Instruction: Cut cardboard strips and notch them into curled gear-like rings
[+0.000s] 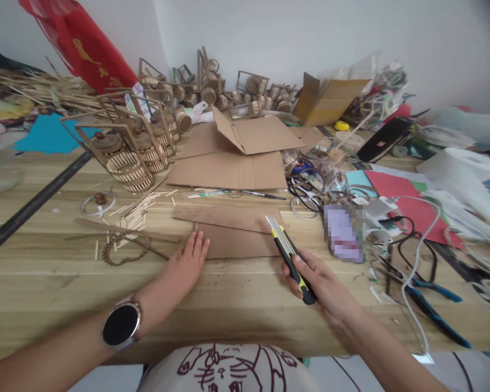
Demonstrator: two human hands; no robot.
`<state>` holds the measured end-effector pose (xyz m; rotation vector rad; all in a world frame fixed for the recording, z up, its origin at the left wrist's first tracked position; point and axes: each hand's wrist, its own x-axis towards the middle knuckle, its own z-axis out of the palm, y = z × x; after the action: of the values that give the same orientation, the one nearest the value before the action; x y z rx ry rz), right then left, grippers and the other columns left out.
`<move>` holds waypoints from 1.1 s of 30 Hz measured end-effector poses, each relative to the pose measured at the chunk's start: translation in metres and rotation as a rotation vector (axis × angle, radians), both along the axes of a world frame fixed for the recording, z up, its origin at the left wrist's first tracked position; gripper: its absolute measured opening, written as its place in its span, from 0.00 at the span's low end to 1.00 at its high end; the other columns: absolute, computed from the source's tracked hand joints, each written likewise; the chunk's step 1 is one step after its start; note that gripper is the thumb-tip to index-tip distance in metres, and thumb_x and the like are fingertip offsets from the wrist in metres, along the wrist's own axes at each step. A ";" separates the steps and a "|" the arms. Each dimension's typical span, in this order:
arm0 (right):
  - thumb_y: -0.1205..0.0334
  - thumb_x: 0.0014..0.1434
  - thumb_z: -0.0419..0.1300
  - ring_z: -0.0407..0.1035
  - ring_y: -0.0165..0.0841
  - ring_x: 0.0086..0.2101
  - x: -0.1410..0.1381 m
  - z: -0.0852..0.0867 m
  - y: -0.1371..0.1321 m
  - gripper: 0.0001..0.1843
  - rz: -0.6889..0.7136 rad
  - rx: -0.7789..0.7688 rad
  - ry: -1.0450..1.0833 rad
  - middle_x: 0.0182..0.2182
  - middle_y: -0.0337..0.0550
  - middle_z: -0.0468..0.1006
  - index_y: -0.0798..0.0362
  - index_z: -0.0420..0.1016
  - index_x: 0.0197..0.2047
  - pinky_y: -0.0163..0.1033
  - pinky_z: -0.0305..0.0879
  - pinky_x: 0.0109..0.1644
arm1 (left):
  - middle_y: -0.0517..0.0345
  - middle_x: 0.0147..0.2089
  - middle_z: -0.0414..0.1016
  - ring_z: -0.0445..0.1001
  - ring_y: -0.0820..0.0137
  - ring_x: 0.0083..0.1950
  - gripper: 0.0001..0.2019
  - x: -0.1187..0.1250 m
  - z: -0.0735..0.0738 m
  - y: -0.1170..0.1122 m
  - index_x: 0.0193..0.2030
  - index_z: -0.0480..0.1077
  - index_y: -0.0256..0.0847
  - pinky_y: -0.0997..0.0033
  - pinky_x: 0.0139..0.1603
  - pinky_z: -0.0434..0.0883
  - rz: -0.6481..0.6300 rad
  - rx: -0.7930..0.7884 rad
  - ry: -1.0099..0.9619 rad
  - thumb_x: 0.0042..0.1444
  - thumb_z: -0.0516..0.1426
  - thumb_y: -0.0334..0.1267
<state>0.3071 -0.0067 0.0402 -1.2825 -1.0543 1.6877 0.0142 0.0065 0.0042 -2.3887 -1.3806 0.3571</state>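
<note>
My left hand (187, 263) lies flat with fingers stretched out, resting on the near left corner of a brown cardboard piece (237, 239) on the wooden table (228, 294). A watch sits on that wrist. My right hand (320, 283) is wrapped round a yellow and black utility knife (288, 250), whose tip points up and left over the right side of the cardboard. A longer cardboard strip (224, 216) lies just behind the piece.
Flattened cardboard sheets (237, 163) and several small wooden lantern-like frames (126, 152) stand behind. Thin sticks (133, 215) lie scattered at left. Blue-handled pliers (433, 305), cables, coloured paper (396, 190) and a pen (261, 194) crowd the right.
</note>
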 end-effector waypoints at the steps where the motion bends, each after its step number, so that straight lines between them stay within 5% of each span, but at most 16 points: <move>1: 0.41 0.55 0.65 0.60 0.22 0.18 -0.001 0.000 -0.001 0.22 0.004 -0.013 0.014 0.27 0.37 0.72 0.54 0.70 0.33 0.31 0.55 0.21 | 0.34 0.66 0.63 0.65 0.54 0.66 0.32 0.000 0.000 0.000 0.65 0.65 0.33 0.64 0.50 0.78 0.000 0.000 0.000 0.54 0.44 0.14; 8: 0.50 0.51 0.72 0.67 0.26 0.29 -0.006 0.009 -0.009 0.20 0.044 -0.108 0.204 0.37 0.42 0.75 0.53 0.74 0.40 0.32 0.65 0.30 | 0.33 0.65 0.63 0.67 0.54 0.65 0.32 0.000 0.000 -0.001 0.65 0.65 0.31 0.64 0.50 0.78 -0.025 0.018 0.015 0.54 0.44 0.14; 16: 0.44 0.57 0.65 0.62 0.25 0.22 -0.010 0.003 -0.010 0.20 0.074 0.058 0.141 0.24 0.38 0.71 0.55 0.73 0.38 0.31 0.57 0.25 | 0.35 0.65 0.64 0.67 0.55 0.65 0.32 -0.002 -0.005 -0.001 0.64 0.66 0.34 0.64 0.50 0.78 -0.032 0.061 0.002 0.54 0.46 0.15; 26: 0.40 0.57 0.62 0.55 0.21 0.16 -0.010 0.000 -0.014 0.23 0.021 0.050 0.100 0.26 0.36 0.70 0.53 0.68 0.32 0.31 0.51 0.19 | 0.34 0.67 0.62 0.66 0.55 0.66 0.32 -0.001 0.000 -0.002 0.66 0.64 0.33 0.63 0.49 0.79 -0.006 0.007 -0.045 0.56 0.43 0.16; 30: 0.36 0.53 0.63 0.55 0.21 0.15 0.007 0.000 -0.016 0.25 -0.024 0.011 0.061 0.26 0.37 0.72 0.52 0.68 0.33 0.31 0.50 0.17 | 0.34 0.65 0.65 0.68 0.55 0.65 0.31 -0.001 0.005 -0.002 0.64 0.66 0.31 0.63 0.48 0.79 -0.027 0.006 -0.034 0.55 0.42 0.15; 33: 0.31 0.44 0.67 0.56 0.21 0.14 0.037 0.003 -0.013 0.35 -0.096 0.055 -0.055 0.30 0.39 0.74 0.49 0.69 0.45 0.31 0.49 0.16 | 0.34 0.64 0.66 0.70 0.55 0.63 0.31 -0.002 0.011 0.002 0.63 0.68 0.30 0.62 0.48 0.78 -0.054 -0.002 -0.029 0.54 0.43 0.15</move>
<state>0.3442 -0.0199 0.0433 -1.3297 -1.0467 1.5497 0.0117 0.0089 0.0151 -2.4366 -1.3254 0.3108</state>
